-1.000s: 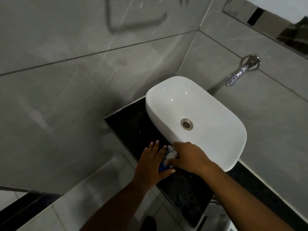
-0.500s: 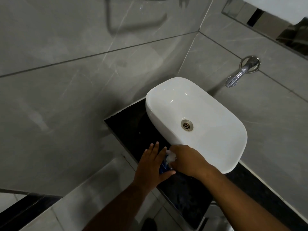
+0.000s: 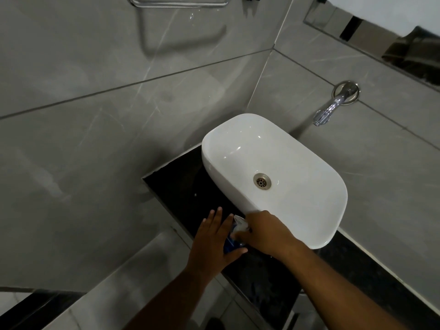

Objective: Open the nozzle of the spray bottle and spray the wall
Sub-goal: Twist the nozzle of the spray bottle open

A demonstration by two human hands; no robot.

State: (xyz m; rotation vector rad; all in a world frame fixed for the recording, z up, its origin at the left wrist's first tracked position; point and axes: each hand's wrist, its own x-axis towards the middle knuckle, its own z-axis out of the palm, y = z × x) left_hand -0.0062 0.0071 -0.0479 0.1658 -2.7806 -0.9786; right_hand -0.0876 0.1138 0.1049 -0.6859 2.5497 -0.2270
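Note:
A blue spray bottle (image 3: 229,244) with a white nozzle head (image 3: 240,223) stands on the black counter (image 3: 181,186), mostly hidden between my hands. My left hand (image 3: 213,241) wraps the bottle's blue body from the left, fingers stretched forward, thumb across the front. My right hand (image 3: 264,232) covers the white nozzle head from the right, fingers curled on it. The grey tiled wall (image 3: 83,139) rises to the left and behind.
A white oval basin (image 3: 316,225) with a metal drain sits on the counter, touching distance right of the bottle. A chrome tap (image 3: 333,104) juts from the right wall. A chrome towel rail (image 3: 178,3) hangs at the top. A mirror edge shows at top right.
Both hands stay on the bottle. My right hand's fingers have shifted slightly on the white nozzle head, and the bottle has barely moved.

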